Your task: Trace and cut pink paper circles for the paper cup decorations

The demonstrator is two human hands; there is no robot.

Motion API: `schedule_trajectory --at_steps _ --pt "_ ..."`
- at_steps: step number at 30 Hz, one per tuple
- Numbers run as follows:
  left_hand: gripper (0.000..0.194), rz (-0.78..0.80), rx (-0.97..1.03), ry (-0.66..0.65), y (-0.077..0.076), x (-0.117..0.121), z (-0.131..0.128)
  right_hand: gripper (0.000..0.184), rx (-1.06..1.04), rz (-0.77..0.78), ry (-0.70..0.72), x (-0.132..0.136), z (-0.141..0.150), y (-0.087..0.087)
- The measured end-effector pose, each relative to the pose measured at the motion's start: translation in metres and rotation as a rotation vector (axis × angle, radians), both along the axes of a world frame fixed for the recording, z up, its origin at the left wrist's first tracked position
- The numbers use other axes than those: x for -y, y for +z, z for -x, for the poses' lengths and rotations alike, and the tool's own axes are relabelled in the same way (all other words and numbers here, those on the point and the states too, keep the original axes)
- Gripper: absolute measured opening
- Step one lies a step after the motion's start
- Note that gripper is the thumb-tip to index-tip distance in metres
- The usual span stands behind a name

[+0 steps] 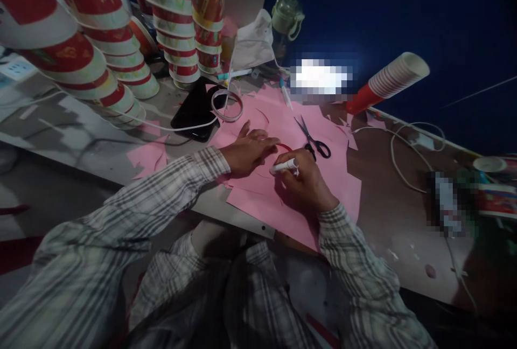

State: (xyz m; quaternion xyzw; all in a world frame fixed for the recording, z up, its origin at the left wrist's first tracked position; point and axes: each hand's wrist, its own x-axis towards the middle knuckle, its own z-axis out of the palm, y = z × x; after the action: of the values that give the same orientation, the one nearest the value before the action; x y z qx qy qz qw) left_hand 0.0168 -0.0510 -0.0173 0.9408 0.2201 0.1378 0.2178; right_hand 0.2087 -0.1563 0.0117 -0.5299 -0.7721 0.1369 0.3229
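Pink paper sheets (335, 198) lie overlapped on the table in front of me. My left hand (251, 151) rests palm down on the paper with its fingers spread. A thin red curved edge (285, 147) shows between my two hands; what it belongs to is mostly hidden. My right hand (301, 176) grips a white marker pen (284, 166), whose lower end points down to the paper beside my left fingers. Faint curved lines are on the pink sheet there. Just beyond my right hand lie scissors (310, 138) with black handles, blades apart.
Tall stacks of red-and-white paper cups (173, 26) stand at the left and back. A black tablet-like device (197, 109), a roll of tape (227, 105) and another marker (286, 94) lie behind the paper. Further right are a leaning cup stack (388, 82) and a white cable (393, 149).
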Motion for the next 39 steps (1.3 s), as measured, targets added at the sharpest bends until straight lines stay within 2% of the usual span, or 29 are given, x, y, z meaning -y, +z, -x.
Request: schedule_trajectory --at_steps 3,7,11,14,16,18,20,23,27,31,33,35,37,39 --pt "0.057 -0.013 0.010 0.004 -0.003 0.000 0.000 0.012 -0.146 0.084 0.001 0.004 -0.009 0.003" --pt "0.057 -0.020 0.006 0.002 -0.001 0.000 0.001 0.015 -0.435 0.069 -0.175 0.005 -0.013 0.000" --pt "0.059 0.017 -0.054 0.007 0.006 0.000 -0.001 0.014 -0.241 0.026 -0.211 0.000 0.001 -0.006" --pt "0.059 0.031 -0.062 0.013 0.007 0.000 -0.002 0.012 -0.092 0.004 -0.153 -0.002 0.008 -0.004" --pt "0.059 0.029 -0.056 0.012 0.006 0.000 -0.001 0.011 -0.059 0.044 -0.096 -0.001 0.006 -0.001" --pt "0.059 0.025 -0.052 0.011 0.004 0.000 0.000 0.010 -0.101 0.119 -0.069 0.001 -0.001 0.002" --pt "0.061 0.016 -0.038 0.005 0.002 -0.001 0.001 0.011 -0.244 0.170 -0.108 0.002 -0.008 0.004" --pt "0.061 0.026 -0.017 -0.016 0.002 -0.002 0.000 0.015 -0.413 0.114 -0.226 0.000 -0.011 0.001" --pt "0.060 0.056 -0.057 0.010 0.004 -0.003 -0.003 0.013 -0.179 0.016 -0.261 -0.006 0.000 -0.004" --pt "0.060 0.053 -0.042 0.007 0.003 -0.002 -0.002 0.011 -0.048 0.075 -0.142 -0.005 0.001 0.002" --pt "0.059 0.046 -0.024 0.000 0.002 -0.001 0.000 0.013 -0.100 0.175 -0.109 -0.001 -0.007 0.005" --pt "0.058 0.027 -0.008 -0.010 0.001 -0.001 0.001 0.014 -0.256 0.225 -0.136 0.002 -0.014 0.007" --pt "0.058 0.015 -0.002 -0.016 0.002 0.000 0.002 0.015 -0.403 0.176 -0.201 0.002 -0.017 0.005" --pt "0.059 0.025 -0.015 -0.012 0.002 -0.001 0.001 0.015 -0.379 0.093 -0.246 0.000 -0.013 0.002"
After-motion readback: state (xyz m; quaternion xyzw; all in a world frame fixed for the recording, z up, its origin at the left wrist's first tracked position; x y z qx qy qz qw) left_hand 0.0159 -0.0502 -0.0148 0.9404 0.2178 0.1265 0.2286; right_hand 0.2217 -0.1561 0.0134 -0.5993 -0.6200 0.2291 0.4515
